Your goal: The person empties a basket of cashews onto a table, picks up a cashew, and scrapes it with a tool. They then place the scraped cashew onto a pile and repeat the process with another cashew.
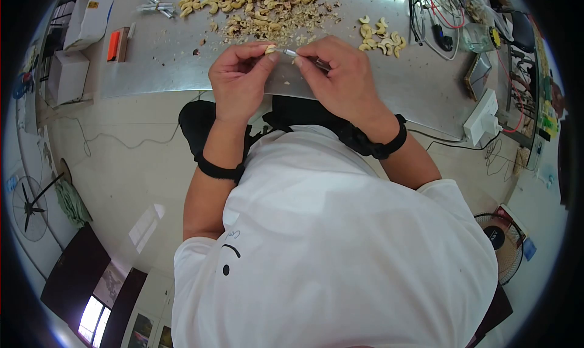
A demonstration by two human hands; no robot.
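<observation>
My left hand [242, 77] pinches a pale cashew [271, 49] between thumb and fingertips, just above the near edge of the metal table [164, 62]. My right hand [338, 71] holds a thin silver tool [288, 52] like a pen, its tip pointing left at the cashew. Whether the tip touches the nut is too small to tell. Beyond my hands lies a large pile of cashews [258, 1], with crumbs and skin bits [274, 24] on its near side. A smaller group of cashews [383, 39] sits to the right of my right hand.
An orange and brown block [117, 44] and a bundle of clear-wrapped sticks [157, 7] lie at the left. Cables [435, 20], a glass jar [477, 38], a dark framed device [478, 75] and a white power strip [482, 118] are at the right.
</observation>
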